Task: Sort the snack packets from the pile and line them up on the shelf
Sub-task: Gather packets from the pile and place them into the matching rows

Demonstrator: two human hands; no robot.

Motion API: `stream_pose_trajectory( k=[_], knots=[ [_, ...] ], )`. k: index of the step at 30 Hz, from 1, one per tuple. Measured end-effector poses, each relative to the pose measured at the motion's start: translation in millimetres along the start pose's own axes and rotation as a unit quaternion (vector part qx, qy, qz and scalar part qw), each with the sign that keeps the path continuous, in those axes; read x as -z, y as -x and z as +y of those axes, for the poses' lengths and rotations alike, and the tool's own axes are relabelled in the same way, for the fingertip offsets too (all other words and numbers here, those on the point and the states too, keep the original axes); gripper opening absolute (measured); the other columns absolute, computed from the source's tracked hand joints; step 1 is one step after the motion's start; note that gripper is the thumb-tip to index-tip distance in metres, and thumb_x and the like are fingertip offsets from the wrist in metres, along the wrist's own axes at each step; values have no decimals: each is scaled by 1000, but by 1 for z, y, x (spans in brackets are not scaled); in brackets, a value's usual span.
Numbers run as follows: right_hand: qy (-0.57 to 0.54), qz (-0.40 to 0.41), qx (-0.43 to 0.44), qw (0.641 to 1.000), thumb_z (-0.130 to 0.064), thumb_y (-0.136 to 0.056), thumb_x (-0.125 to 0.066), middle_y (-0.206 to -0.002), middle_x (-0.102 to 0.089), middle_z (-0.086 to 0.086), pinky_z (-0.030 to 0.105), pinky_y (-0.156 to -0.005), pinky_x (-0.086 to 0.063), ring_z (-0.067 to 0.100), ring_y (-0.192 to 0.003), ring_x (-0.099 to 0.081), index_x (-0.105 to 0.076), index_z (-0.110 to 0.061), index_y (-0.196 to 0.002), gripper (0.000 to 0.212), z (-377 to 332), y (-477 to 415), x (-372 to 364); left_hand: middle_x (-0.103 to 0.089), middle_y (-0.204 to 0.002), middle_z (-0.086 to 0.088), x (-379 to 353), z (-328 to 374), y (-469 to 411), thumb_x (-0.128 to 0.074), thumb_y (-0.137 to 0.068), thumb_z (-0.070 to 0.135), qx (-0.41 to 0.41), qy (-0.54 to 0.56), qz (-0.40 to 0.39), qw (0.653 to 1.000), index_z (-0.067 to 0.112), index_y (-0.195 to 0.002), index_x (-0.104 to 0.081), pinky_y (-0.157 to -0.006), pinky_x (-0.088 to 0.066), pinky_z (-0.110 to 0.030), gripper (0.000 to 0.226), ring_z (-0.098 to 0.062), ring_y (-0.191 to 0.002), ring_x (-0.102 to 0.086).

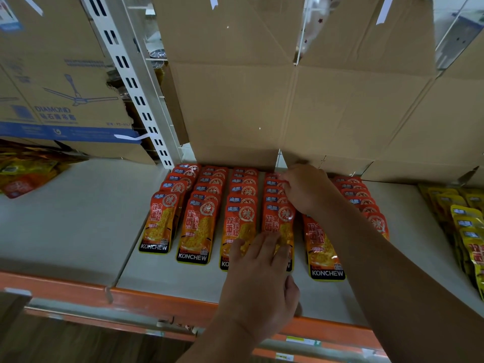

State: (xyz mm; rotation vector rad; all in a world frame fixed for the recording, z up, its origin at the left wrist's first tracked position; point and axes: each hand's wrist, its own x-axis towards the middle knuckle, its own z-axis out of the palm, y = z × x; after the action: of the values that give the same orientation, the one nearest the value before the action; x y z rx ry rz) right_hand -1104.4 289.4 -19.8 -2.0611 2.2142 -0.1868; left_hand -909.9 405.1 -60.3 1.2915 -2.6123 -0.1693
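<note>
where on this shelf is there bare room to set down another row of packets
Widest bare patch: shelf board left of the red KONCHEW packets, up to the loose pile. A narrower one lies between the red rows and the yellow packets. Crowded in the middle, where the left hand and right hand are on the rows.

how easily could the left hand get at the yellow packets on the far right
Probably not easily: the right arm lies across the shelf between the left hand and the yellow packets, so it blocks the way.

six rows of orange packets (196, 226)
</note>
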Motion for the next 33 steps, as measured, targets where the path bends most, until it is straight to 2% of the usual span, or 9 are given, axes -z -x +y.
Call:
stream_pose_trajectory(
  k=[3, 8, 13, 17, 20, 23, 27, 30, 33],
  knots=[
    [-11, 13, 5, 1000, -31, -105, -47, -116, -66, 4, 44, -98, -49, 23, -106, -62, -65, -21, -128, 31, 0, 1, 0, -60, -143, 1, 0, 0, 0, -56, -85, 52, -3, 0, 4, 1000, 27, -130, -66, -109, -41, -56, 52, -20, -135, -53],
    [-61, 85, 12, 994, -30, -100, -55, -107, -66, 1, 42, -89, -54, 21, -101, -62, -70, -21, -116, 24, -3, 10, 6, -59, -144, 3, 1, 0, 1, -56, -86, 51, -2, 2, 15, 1000, 27, -130, -64, -109, -40, -55, 52, -20, -136, -51],
    [-78, 125, 17, 989, -31, -97, -59, -105, -68, 7, 45, -87, -54, 25, -98, -62, -69, -16, -115, 26, -16, 36, 13, -59, -142, 2, 0, -2, 3, -56, -89, 50, -21, 15, 49, 998, 25, -130, -64, -105, -40, -53, 49, -22, -131, -53],
    [-96, 145, 6, 985, -26, -91, -59, -92, -66, 6, 44, -81, -54, 25, -86, -62, -66, -14, -95, 14, -29, 61, 17, -61, -137, 3, 2, -4, 5, -59, -90, 46, -46, 54, 93, 993, 24, -126, -65, -102, -38, -48, 42, -23, -127, -54],
    [-86, 131, -16, 987, -27, -89, -57, -85, -62, 3, 40, -77, -51, 22, -80, -59, -57, -17, -81, 12, -46, 76, 21, -59, -137, 4, 10, -12, 11, -57, -87, 44, -40, 102, 106, 988, 25, -130, -62, -105, -40, -48, 47, -23, -129, -52],
    [-83, 121, -37, 989, -24, -89, -62, -99, -67, 6, 37, -83, -49, 27, -94, -61, -66, -17, -91, 8, -65, 89, 26, -61, -134, 4, 18, -34, 26, -62, -84, 43, -37, 105, 121, 986, 25, -129, -64, -104, -43, -49, 48, -21, -127, -54],
    [-78, 101, -66, 990, -26, -89, -65, -114, -68, 5, 38, -88, -49, 28, -106, -62, -74, -19, -109, 23, -94, 96, 22, -64, -132, 2, 17, -77, 42, -64, -80, 40, -42, 76, 122, 989, 26, -120, -68, -94, -46, -46, 42, -22, -120, -58],
    [-59, 87, -72, 992, -33, -91, -62, -114, -68, 7, 38, -87, -49, 28, -105, -62, -73, -20, -113, 27, -109, 93, 16, -64, -132, 1, 17, -96, 46, -63, -82, 38, -64, 68, 108, 990, 23, -120, -67, -93, -46, -48, 42, -25, -117, -59],
    [-33, 92, -82, 992, -38, -93, -60, -110, -69, 3, 36, -85, -50, 24, -101, -62, -73, -23, -110, 26, -120, 88, 14, -63, -132, 0, 25, -99, 42, -59, -85, 43, -88, 61, 83, 991, 24, -123, -66, -100, -44, -50, 43, -26, -122, -57]
  ],
)
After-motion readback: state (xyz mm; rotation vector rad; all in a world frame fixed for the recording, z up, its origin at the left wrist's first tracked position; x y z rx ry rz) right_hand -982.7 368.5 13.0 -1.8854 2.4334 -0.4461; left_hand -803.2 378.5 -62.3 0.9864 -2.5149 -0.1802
